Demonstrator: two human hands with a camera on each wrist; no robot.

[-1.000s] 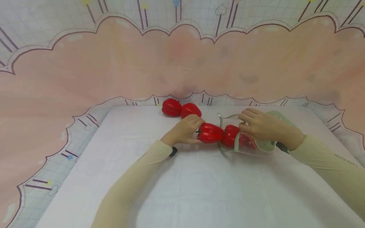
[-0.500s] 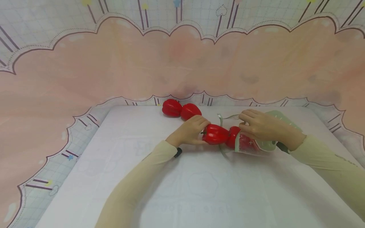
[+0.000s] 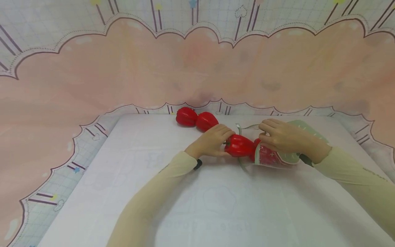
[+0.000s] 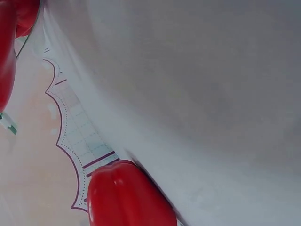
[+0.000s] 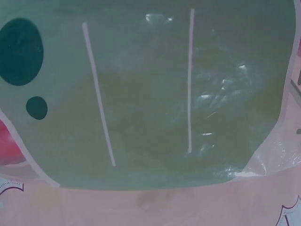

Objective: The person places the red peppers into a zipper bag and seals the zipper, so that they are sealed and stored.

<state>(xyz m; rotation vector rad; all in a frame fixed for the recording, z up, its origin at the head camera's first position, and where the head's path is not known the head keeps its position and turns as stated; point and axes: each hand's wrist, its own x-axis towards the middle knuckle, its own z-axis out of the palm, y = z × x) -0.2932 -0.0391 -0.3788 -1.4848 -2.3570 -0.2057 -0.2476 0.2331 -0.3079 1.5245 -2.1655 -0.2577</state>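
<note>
With thumb and fingers around its stem end, my left hand (image 3: 212, 140) holds a red bell pepper (image 3: 240, 145) lying on its side. Its far end meets a second bell pepper (image 3: 267, 156), which is mostly inside a clear plastic zip bag (image 3: 291, 157) with green print. My right hand (image 3: 279, 135) pinches the upper edge of the bag's mouth, its fingertips partly hidden. In the left wrist view, the held pepper (image 4: 5, 56) shows at the left edge. Green printed plastic of the bag (image 5: 141, 103) fills most of the right wrist view.
Two more red bell peppers (image 3: 186, 116) lie side by side at the table's back edge, just beyond my left hand. A green zip strip (image 3: 239, 128) sticks out at the bag's mouth. A patterned cloth backdrop (image 3: 148, 75) rises behind the white table (image 3: 197, 199).
My left hand has moved right with its pepper, pushing the second pepper deeper into the bag. The right hand keeps its place at the bag's mouth.
</note>
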